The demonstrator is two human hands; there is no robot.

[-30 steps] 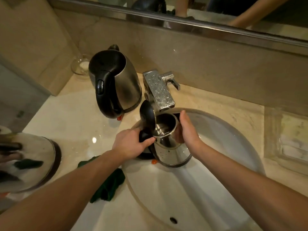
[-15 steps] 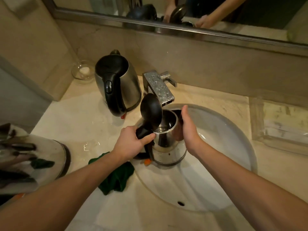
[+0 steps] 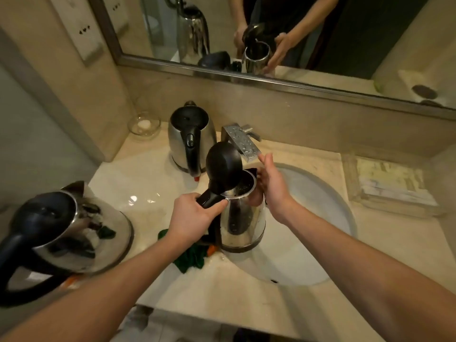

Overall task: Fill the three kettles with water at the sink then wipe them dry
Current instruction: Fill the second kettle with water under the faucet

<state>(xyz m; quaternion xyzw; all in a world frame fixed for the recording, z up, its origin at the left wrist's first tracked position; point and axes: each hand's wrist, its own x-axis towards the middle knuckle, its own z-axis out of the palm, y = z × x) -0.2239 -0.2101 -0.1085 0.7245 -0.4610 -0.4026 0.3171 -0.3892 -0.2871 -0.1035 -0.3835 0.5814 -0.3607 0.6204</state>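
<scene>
A steel kettle (image 3: 243, 219) with its black lid flipped up stands upright over the left part of the white sink basin (image 3: 318, 208), just below the square chrome faucet (image 3: 243, 143). My left hand (image 3: 195, 219) grips its black handle. My right hand (image 3: 271, 186) lies with straight fingers against the kettle's right side near the rim. A second steel kettle (image 3: 191, 141) stands on the counter behind, lid down. A third kettle (image 3: 61, 228) sits at the near left. A green cloth (image 3: 190, 257) lies on the counter under my left wrist.
A glass bowl (image 3: 144, 125) with a white object sits in the back left corner. A clear tray (image 3: 392, 186) lies right of the sink. The mirror (image 3: 308, 33) runs along the back wall. The counter's front edge is near my forearms.
The view has pulled back and up. The kettle has come a little away from under the faucet and stands more upright. Both hands keep their places on it.
</scene>
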